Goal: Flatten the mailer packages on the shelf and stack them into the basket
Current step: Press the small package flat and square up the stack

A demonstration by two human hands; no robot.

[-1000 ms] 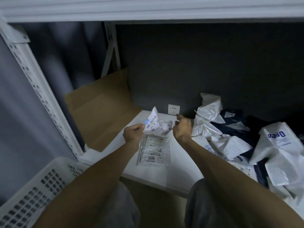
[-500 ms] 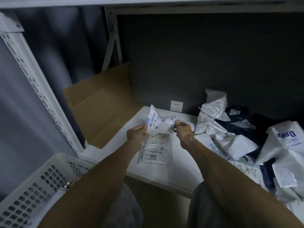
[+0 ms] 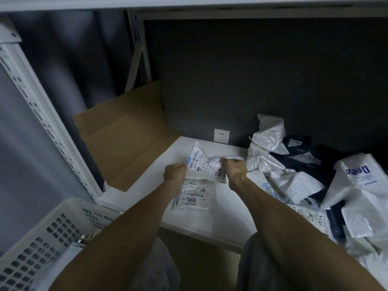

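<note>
Bare forearms [image 3: 130, 234]; grey trousers [image 3: 161, 269] over both knees.

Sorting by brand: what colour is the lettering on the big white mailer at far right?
Blue, printed on the white mailer; the head view shows it.

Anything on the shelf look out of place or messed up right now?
The mailer gripped by the left hand and right hand is crumpled, one corner sticking up. The heap of mailers on the right of the shelf is jumbled, and cardboard leans askew at back left.
</note>
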